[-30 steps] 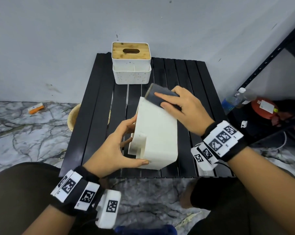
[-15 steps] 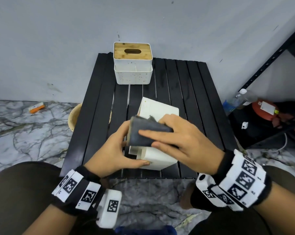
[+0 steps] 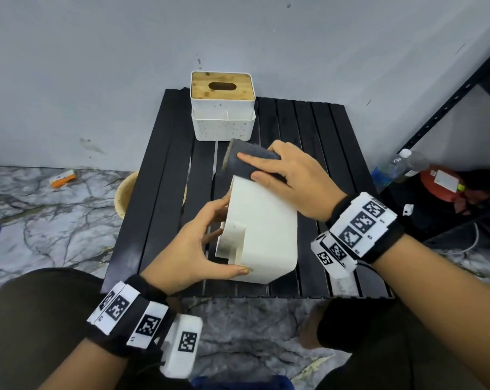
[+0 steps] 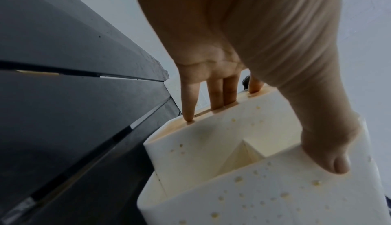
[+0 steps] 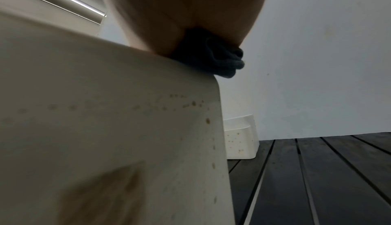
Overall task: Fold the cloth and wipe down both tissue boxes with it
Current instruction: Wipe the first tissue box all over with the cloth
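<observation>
Status, ref. the slatted table [image 3: 159,192]: cloth is folded, so step 1 looks done. Nearest me, at the table's front edge, my left hand [image 3: 193,249] clamps the near tissue box [image 3: 266,229], which lies tipped over, fingers [image 4: 217,95] hooked in its open side, thumb on the outer wall. Right hand [image 3: 291,178], fingers flat, presses the folded cloth [image 3: 241,161] on the box's far top edge. Judged approx. mid-wipe on box 1. Far tissue box [image 3: 222,108], at the table's back edge w/ wooden lid, is untouched; its speckled front likely needs wiping.
</observation>
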